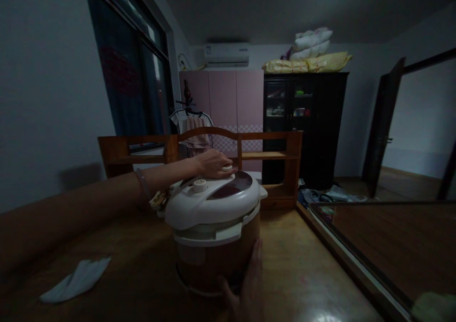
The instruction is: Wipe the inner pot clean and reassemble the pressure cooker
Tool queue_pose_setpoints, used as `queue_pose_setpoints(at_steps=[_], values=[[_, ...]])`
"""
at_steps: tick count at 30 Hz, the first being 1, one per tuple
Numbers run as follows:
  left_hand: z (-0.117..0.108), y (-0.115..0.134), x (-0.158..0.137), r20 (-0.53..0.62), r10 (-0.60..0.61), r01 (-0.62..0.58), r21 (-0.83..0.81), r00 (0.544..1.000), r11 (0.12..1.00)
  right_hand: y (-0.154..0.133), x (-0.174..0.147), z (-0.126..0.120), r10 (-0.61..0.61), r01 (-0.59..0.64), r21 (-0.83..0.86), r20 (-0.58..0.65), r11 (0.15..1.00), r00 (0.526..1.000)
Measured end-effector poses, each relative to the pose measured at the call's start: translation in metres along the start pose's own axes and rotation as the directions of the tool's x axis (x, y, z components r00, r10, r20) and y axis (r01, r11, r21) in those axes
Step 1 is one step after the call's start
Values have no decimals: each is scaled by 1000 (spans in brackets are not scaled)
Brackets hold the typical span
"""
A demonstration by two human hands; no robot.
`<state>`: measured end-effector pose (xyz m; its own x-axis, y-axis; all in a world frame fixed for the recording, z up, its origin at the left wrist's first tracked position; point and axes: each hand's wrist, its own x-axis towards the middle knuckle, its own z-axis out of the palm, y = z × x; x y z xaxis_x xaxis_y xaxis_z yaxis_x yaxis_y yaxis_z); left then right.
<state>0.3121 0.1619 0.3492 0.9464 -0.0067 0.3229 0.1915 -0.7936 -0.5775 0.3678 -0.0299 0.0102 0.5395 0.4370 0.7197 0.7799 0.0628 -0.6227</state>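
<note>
A pressure cooker [199, 265] with a white lid [185, 210] stands upright on the wooden table [288, 265]. My left hand [212, 164] reaches across from the left and is wrapped round the handle on top of the lid. A round white knob [200, 184] sits on the lid just in front of that hand. Low on the cooker's right side, my right hand [249, 284] rests against its body with thumb and fingers spread apart. The lid's dark window shows right of the handle.
A crumpled white tissue [76, 281] lies on the table at the left. Behind the cooker rises a wooden shelf rack [292, 170]. A raised edge [349, 255] runs along the table's right side. Farther off stand a dark cabinet [324, 122] and a door [384, 122].
</note>
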Motion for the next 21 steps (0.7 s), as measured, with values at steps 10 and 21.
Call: queue_pose_setpoints(at_steps=[10, 21], values=[[-6, 2, -9, -37, -6, 7, 15, 999, 1000, -7, 1, -7, 84, -86, 27, 94, 996, 992], [-5, 4, -8, -2, -22, 22, 33, 1000, 999, -9, 1, -12, 99, -107, 46, 143, 993, 985]])
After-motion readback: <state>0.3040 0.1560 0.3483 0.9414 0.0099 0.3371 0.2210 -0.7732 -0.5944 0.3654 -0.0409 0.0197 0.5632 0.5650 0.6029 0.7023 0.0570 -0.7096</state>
